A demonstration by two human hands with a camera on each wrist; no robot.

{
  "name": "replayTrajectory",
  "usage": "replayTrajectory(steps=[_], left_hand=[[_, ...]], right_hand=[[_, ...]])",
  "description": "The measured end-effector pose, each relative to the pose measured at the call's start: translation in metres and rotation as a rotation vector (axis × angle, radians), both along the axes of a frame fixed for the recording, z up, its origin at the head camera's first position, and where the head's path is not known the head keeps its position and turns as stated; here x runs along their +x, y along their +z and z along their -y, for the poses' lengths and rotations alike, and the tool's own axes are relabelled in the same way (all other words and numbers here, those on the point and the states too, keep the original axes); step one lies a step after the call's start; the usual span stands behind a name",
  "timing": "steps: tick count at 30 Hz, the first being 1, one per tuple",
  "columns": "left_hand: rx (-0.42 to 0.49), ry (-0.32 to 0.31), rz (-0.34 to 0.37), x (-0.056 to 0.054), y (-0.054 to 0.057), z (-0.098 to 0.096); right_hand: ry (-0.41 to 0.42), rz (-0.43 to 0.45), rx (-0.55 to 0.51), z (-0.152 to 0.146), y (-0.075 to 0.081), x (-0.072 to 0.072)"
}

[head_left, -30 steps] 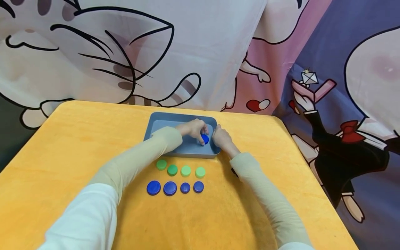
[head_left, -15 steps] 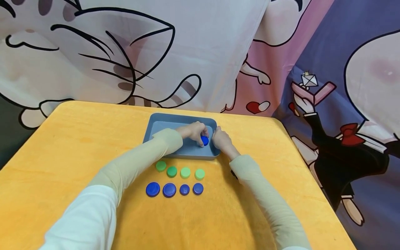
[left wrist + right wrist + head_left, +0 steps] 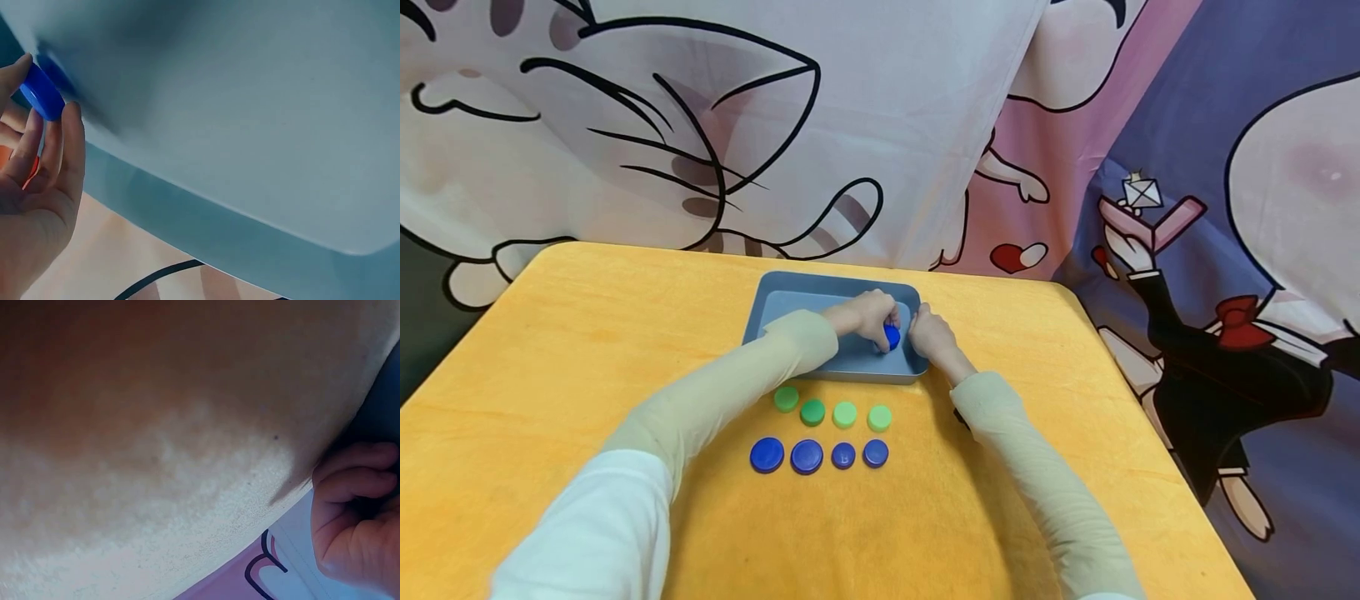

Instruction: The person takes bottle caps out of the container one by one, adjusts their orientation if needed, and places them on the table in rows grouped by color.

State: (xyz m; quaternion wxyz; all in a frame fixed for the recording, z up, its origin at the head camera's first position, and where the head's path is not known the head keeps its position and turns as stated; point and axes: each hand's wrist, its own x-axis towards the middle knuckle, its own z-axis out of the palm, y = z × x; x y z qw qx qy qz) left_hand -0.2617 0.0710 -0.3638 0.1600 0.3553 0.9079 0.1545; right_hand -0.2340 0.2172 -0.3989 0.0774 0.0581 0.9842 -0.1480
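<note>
My left hand [image 3: 868, 315] reaches into the blue-grey tray [image 3: 838, 368] and pinches a blue bottle cap [image 3: 892, 337] between thumb and fingers. In the left wrist view the cap [image 3: 42, 92] is tilted on edge close over the tray floor [image 3: 250, 125], and the left hand [image 3: 44, 181] has its palm turned up to the camera. My right hand [image 3: 933, 333] grips the tray's right rim. Its curled fingers [image 3: 350, 481] lie against the dark tray wall [image 3: 381, 406] in the right wrist view.
On the yellow tabletop [image 3: 625, 333], several green caps [image 3: 812, 412] form a row in front of the tray. Nearer still is a row of several blue caps [image 3: 807, 457], two larger and two smaller. A printed cloth [image 3: 880, 108] hangs behind the table.
Both hands stay almost in place. The blue cap in the left hand turns slightly between the fingers. The view has shifted a little, so the tray and caps appear slightly lower.
</note>
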Motion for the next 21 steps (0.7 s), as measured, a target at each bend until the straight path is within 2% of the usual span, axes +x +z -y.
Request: replayTrajectory(steps=[2,7,15,21], left_hand=[[0.036,-0.001,-0.012,-0.002,-0.001,0.002],[0.074,0.006,-0.018,0.005,0.008,0.007],[0.093,0.004,-0.057,0.021,0.02,0.011],[0.189,0.011,-0.093,0.041,0.029,0.013]], right_hand=[[0.002,0.002,0.005,0.001,0.001,0.001],[0.0,-0.005,0.009,0.002,0.001,0.002],[0.003,-0.009,0.006,0.001,0.0,0.002],[-0.004,0.004,0.01,0.002,0.0,0.002]])
